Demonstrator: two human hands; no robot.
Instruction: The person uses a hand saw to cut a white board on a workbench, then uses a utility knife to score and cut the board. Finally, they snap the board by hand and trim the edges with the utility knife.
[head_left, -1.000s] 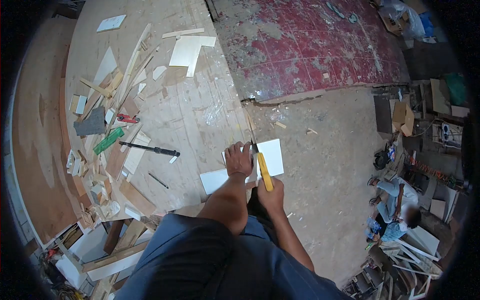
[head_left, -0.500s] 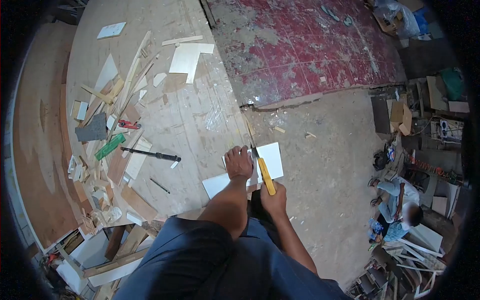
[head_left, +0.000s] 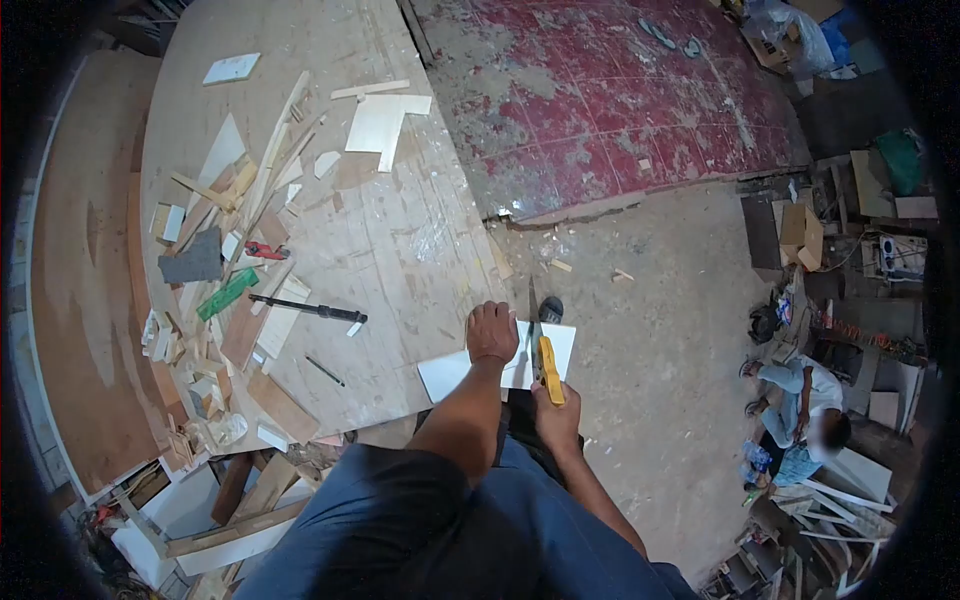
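My left hand lies palm down on a white board, its fingers extended over the surface. The board rests on the plywood worktop, and its right part sticks out past the edge. My right hand is closed round the yellow handle of a hand saw. The blade points away from me and crosses the overhanging part of the board, just right of my left hand. Beyond the board, a dark shoe shows on the floor.
Offcuts and wood strips litter the worktop's left side, with a green object, a red-handled tool and a black bar-like tool. A pencil-like stick lies closer. A person sits at the right, near stacked scrap.
The saw has shifted right and closer to my body. The board's overhanging end appears lower in view, and the shoe beyond it has come into sight. My left hand stays on the board.
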